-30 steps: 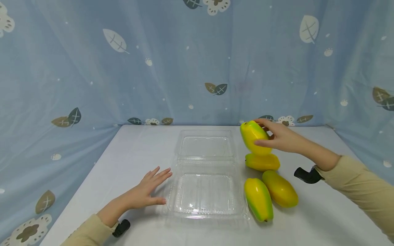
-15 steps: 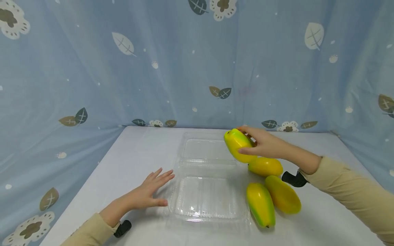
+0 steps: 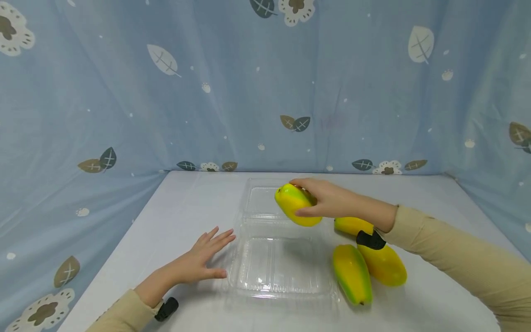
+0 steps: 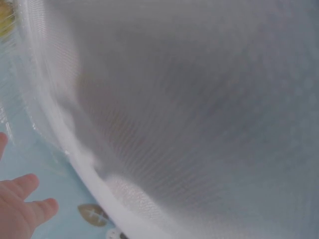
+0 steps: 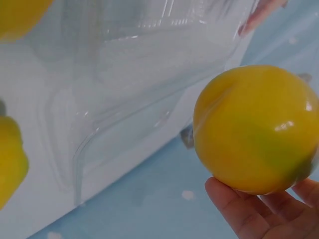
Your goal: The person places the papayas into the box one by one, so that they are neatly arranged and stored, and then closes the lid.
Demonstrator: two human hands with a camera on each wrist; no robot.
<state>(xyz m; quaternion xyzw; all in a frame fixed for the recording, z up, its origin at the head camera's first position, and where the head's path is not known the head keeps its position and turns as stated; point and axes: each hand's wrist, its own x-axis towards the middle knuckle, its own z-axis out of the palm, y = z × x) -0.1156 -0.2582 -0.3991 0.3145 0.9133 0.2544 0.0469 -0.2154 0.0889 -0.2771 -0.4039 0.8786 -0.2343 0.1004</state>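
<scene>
In the head view, my right hand (image 3: 327, 199) grips a yellow-green papaya (image 3: 293, 205) from its right side, thumb in front and fingers behind. It hangs above the clear plastic clamshell box (image 3: 278, 267), near the hinge, and hides part of the lid (image 3: 259, 198). The box lies spread with its lid folded back. In the right wrist view, the held papaya (image 5: 254, 129) shows its rounded end over the fingers (image 5: 249, 219). At the box's left edge, my left hand (image 3: 203, 260) has its fingers spread and holds nothing; the left wrist view shows only some fingertips (image 4: 42, 210).
Right of the box lie more papayas: one with a green stripe (image 3: 352, 275), one beside it (image 3: 386, 266), and one farther back (image 3: 350, 225) partly behind my right wrist. A patterned blue curtain (image 3: 232, 92) borders the white table (image 3: 195, 198) at the back and sides.
My right hand has carried the papaya leftward from above the other fruit to over the box, slightly lower. My left hand has stayed in place. The head view shifted slightly.
</scene>
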